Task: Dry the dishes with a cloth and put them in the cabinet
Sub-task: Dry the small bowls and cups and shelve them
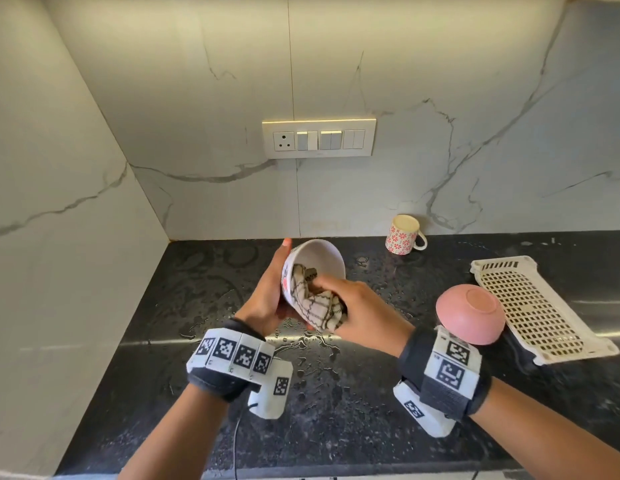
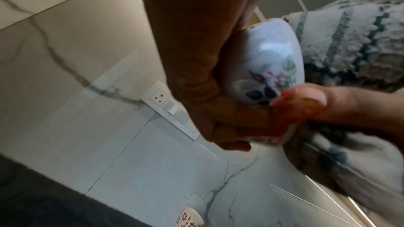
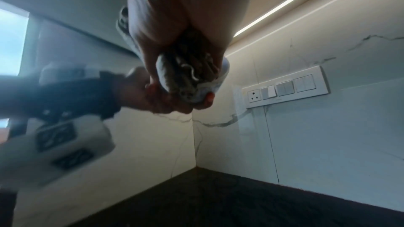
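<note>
Two hands work at the centre of the head view, above a wet black countertop. The left hand grips a white bowl from outside, fingers curled round its wall, holding it tilted with the opening facing up and right. The left wrist view shows a floral print in red, green and black on the bowl's outer wall; no lettering is legible on it. The right hand grips a checked cloth, cream with dark grid lines, bunched and pressed into the bowl's interior; part of the cloth hangs over the lower rim. In the right wrist view the cloth fills the bowl mouth below the palm.

At the right of the head view a pink bowl sits upside down on the countertop, touching or overlapping the near edge of a white perforated tray; which one cannot be determined. A mug with a red flower pattern stands at the upper right of the countertop against the marble wall. A switch panel with one socket is mounted on the wall at the upper centre; no brand text is readable. Both wrist bands carry black-and-white square code markers, with no readable words.
</note>
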Action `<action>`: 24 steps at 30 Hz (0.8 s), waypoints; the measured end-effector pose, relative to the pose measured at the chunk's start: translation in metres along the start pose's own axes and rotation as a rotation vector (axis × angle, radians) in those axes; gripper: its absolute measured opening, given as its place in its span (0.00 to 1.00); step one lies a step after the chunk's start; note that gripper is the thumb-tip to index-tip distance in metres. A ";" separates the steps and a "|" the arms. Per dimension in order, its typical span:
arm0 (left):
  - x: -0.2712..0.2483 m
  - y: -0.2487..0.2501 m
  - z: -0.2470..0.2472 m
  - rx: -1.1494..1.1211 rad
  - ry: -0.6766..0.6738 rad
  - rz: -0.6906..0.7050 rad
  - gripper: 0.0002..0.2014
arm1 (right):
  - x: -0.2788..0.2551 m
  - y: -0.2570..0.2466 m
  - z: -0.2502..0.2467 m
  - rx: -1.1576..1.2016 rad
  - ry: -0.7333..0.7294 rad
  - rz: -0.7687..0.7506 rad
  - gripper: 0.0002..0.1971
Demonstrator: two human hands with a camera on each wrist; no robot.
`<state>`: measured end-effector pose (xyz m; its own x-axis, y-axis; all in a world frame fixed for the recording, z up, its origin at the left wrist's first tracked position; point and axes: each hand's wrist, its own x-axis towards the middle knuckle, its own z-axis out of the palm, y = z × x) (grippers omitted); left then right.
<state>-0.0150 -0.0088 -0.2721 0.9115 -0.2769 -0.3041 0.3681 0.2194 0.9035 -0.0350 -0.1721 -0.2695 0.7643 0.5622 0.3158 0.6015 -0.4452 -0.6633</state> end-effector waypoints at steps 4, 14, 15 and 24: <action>-0.005 0.004 -0.002 -0.136 -0.103 0.097 0.36 | -0.002 0.001 0.004 0.198 0.160 0.038 0.28; -0.005 -0.007 0.002 -0.247 0.019 0.325 0.39 | 0.010 0.004 -0.015 -0.017 -0.094 -0.193 0.28; -0.007 -0.007 0.000 -0.219 0.016 0.322 0.30 | 0.013 0.012 -0.021 -0.199 -0.112 -0.306 0.27; -0.007 -0.003 0.016 -0.110 0.006 0.134 0.27 | 0.027 0.040 -0.029 -1.079 0.062 -0.612 0.22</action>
<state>-0.0256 -0.0220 -0.2674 0.9547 -0.2329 -0.1853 0.2608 0.3549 0.8978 0.0163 -0.1950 -0.2672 0.2828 0.8586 0.4276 0.7244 -0.4834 0.4914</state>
